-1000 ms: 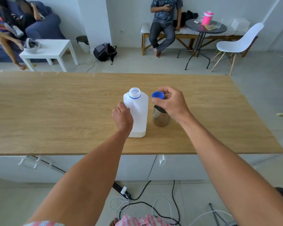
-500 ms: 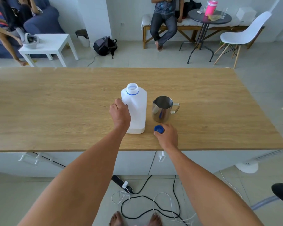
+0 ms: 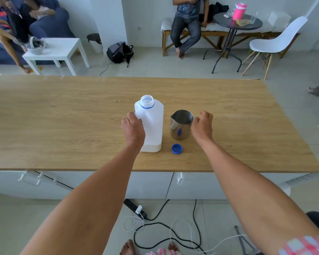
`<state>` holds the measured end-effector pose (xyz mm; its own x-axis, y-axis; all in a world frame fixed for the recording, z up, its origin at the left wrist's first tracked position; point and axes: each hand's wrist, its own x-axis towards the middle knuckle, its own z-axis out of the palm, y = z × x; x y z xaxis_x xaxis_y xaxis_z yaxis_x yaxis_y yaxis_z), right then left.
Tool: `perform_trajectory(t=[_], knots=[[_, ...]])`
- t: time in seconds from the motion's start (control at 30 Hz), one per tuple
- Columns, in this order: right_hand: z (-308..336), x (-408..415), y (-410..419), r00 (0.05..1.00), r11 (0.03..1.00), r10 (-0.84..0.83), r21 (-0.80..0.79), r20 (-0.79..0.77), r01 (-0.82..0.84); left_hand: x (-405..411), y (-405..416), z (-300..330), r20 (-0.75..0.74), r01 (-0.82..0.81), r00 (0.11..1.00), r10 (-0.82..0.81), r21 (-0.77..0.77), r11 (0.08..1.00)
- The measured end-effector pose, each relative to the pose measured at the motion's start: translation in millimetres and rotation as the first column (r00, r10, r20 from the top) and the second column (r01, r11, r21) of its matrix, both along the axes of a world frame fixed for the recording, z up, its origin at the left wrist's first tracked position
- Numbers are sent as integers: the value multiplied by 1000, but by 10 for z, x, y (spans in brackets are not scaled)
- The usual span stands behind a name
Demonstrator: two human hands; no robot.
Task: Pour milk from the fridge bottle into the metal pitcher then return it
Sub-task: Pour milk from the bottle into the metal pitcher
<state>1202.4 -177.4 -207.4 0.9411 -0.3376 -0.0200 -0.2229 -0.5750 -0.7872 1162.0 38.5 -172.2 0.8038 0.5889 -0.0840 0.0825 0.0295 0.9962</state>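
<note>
Milk bottle (image 3: 151, 124), uncapped, upright on the table (image 3: 63, 116), left hand (image 3: 133, 128) gripping its side; right hand (image 3: 202, 126), fingers loosely curled and holding nothing, hovering at the pitcher (image 3: 180, 125), handle hidden; cap (image 3: 177, 148) lying nearby; advice: steadying the pitcher, tilting slowly.
</note>
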Motion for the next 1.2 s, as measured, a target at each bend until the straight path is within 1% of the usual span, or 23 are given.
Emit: perform_trajectory(t=[0.07,0.13,0.23,0.3,0.4,0.57,0.67,0.73,0.8,0.87,1.0,1.07,1.2], knots=[[14,148,-80,989,996,70,55,-132,-63,2,13,1,-7,2,1000,-2,2,1000],[-16,200,-153,968,991,115,96,-224,-95,10,28,-11,-4,15,1000,-16,-16,1000],[-7,128,-199,952,981,170,132,-253,-140,2,29,-19,16,35,999,-34,-65,997],[-13,77,-187,944,965,198,223,-263,-140,0,25,-18,22,49,999,-47,-85,995],[-33,-6,-149,935,924,233,359,-269,-127,-1,13,2,23,47,999,-46,-68,997],[-61,-122,-15,925,862,274,494,-263,-115,59,41,48,10,16,1000,-16,23,1000],[-48,-155,94,940,872,213,485,-267,-60,102,62,130,17,35,999,-38,146,989],[-50,-168,137,951,875,168,483,-259,-23,143,73,225,14,68,997,-74,259,963],[-49,-177,156,956,875,140,484,-256,1,210,88,325,-22,132,991,-134,387,913],[-54,-175,165,958,874,132,487,-253,8,294,100,398,-87,225,974,-211,495,839],[-56,-154,178,963,878,125,478,-237,4,416,71,436,-218,401,911,-349,664,631],[-53,-151,175,966,875,128,484,-226,-2,464,37,414,-286,463,879,-382,703,539],[-53,-136,163,968,884,137,468,-211,-23,558,-25,359,-418,548,831,-368,733,404]])
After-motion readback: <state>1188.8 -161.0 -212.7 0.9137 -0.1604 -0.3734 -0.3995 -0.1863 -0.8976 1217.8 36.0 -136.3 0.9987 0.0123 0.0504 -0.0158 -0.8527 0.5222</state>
